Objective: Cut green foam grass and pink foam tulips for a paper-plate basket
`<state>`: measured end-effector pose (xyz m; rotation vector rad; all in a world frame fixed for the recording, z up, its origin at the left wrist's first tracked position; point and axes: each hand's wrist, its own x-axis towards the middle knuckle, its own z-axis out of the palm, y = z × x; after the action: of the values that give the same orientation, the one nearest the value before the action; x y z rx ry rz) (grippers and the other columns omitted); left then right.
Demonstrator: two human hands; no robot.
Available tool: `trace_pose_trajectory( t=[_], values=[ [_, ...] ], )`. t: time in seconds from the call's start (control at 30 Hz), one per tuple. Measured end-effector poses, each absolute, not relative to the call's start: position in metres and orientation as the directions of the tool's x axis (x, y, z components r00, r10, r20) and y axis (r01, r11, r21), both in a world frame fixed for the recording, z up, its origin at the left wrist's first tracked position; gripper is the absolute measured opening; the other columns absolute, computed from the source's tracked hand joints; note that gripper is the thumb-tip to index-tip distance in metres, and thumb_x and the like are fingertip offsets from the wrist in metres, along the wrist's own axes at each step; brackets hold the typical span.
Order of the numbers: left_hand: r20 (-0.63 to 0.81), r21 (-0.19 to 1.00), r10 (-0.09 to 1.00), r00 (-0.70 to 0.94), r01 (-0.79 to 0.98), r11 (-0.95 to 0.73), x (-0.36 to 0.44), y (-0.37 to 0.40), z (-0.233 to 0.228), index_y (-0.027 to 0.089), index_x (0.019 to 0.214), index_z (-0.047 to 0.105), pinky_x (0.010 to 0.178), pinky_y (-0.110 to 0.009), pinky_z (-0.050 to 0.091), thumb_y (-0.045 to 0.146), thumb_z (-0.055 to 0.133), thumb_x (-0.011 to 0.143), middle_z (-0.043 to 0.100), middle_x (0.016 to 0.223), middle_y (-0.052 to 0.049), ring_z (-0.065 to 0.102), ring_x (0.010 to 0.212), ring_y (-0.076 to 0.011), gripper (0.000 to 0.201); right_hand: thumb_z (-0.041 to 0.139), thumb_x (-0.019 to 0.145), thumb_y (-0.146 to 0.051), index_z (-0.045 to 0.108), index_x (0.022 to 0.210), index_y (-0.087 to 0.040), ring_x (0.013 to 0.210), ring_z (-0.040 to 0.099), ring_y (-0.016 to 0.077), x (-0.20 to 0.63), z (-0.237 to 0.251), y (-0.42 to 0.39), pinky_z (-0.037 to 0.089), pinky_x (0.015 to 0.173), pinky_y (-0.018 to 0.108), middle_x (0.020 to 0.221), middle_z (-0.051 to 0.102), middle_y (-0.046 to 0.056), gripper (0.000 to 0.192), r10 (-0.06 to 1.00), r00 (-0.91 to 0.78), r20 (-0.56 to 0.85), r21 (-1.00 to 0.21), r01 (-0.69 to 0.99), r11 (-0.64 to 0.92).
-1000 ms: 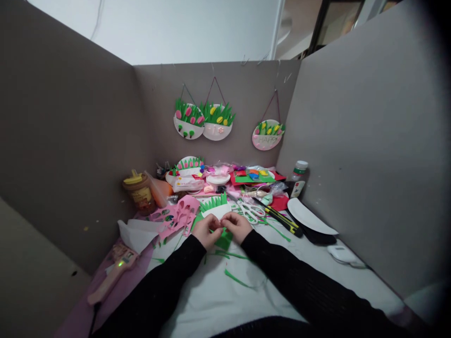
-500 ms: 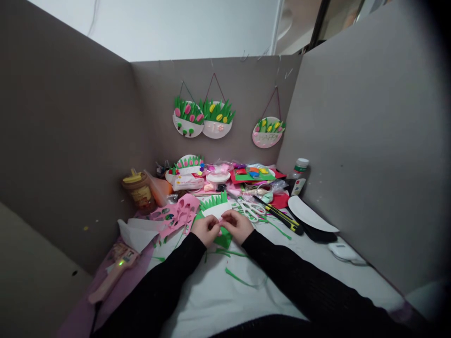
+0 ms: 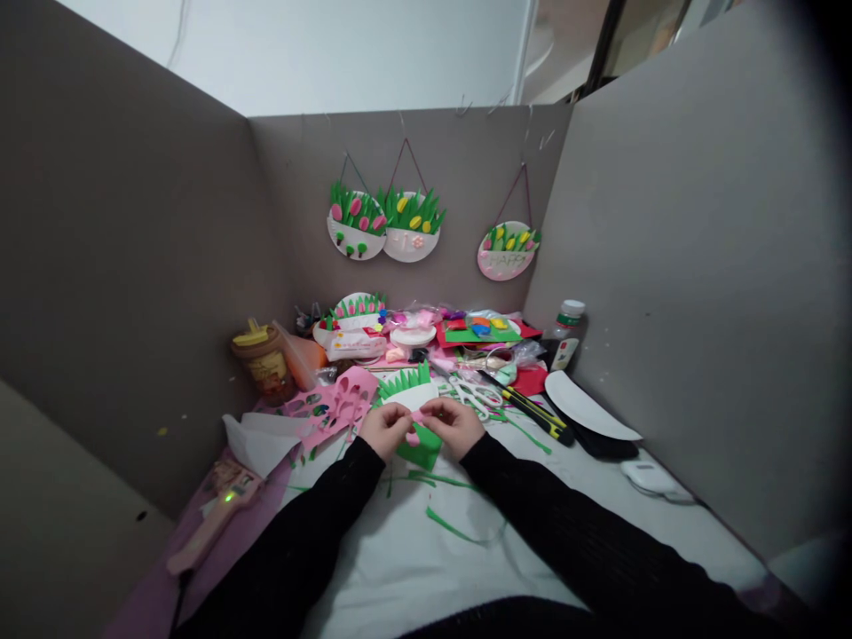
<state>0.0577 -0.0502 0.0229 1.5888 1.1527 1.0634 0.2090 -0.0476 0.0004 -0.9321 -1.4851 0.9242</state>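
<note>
Small pink pieces (image 3: 414, 438), perhaps cut foam or paper, show between my hands, too small to make out fully. My left hand (image 3: 386, 430) pinches them from one side, and my right hand (image 3: 459, 426) pinches from the other, fingertips nearly meeting. Below them lies a green sheet (image 3: 423, 453). Just beyond my fingers is a white paper plate (image 3: 407, 397) with a fringe of green paper grass (image 3: 406, 380) along its far edge. To the left spreads a pink sheet with cut-out holes (image 3: 352, 395). White-handled scissors (image 3: 476, 397) rest to the right.
A yellow-black utility knife (image 3: 536, 413) and a white plate piece (image 3: 586, 408) lie right, near a dark bottle (image 3: 563, 335). Left are a lidded cup (image 3: 264, 362) and a pink glue gun (image 3: 209, 531). Decorated plates (image 3: 411, 244) hang on the grey partition (image 3: 459, 160).
My hands have drawn slightly apart, with the right one shifting a little right. More of the pink pieces now shows between my fingers.
</note>
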Motion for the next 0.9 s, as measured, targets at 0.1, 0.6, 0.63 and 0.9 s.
trace_pose_trajectory(
  t=[0.1,0.6,0.63,0.9],
  values=[
    [0.250,0.939,0.950,0.184,0.193,-0.285,0.058,-0.052,0.024,0.013,0.074,0.055,0.045,-0.017,0.039,0.024,0.058,0.064,0.059,0.060,0.001,0.053,0.049,-0.0076,0.015,0.064,0.067,-0.029,0.061,0.078,-0.016,0.070,0.060,0.0162,0.211,-0.002,-0.046,0.048,0.067,0.030,0.075,0.064,0.005,0.017,0.913,-0.082,0.399,-0.910,0.087,0.406],
    [0.589,0.592,0.780,0.210,0.545,-0.594,0.053,-0.054,0.017,0.018,0.079,0.065,0.053,-0.022,0.046,0.030,0.060,0.071,0.068,0.069,-0.003,0.059,0.058,-0.0118,0.015,0.057,0.073,-0.023,0.064,0.077,-0.019,0.065,0.059,0.0136,0.212,0.003,-0.051,0.048,0.058,0.025,0.071,0.062,0.003,0.009,0.785,-0.087,0.614,-0.726,0.330,0.604],
    [0.603,0.566,0.765,0.225,0.555,-0.610,0.052,-0.053,0.017,0.018,0.079,0.065,0.055,-0.023,0.047,0.030,0.059,0.072,0.068,0.071,-0.003,0.059,0.060,-0.0125,0.015,0.057,0.073,-0.023,0.064,0.076,-0.019,0.065,0.058,0.0135,0.212,0.002,-0.051,0.048,0.058,0.025,0.071,0.062,0.003,0.009,0.784,-0.090,0.614,-0.723,0.334,0.605],
    [0.615,0.493,0.725,0.311,0.566,-0.661,0.051,-0.053,0.019,0.020,0.083,0.066,0.070,-0.027,0.047,0.028,0.048,0.080,0.067,0.079,-0.006,0.060,0.075,-0.0158,0.019,0.061,0.069,-0.030,0.057,0.090,-0.019,0.067,0.057,0.0140,0.208,-0.006,-0.047,0.048,0.058,0.026,0.072,0.060,0.002,0.024,0.898,-0.040,0.439,-0.887,0.141,0.440]
  ],
)
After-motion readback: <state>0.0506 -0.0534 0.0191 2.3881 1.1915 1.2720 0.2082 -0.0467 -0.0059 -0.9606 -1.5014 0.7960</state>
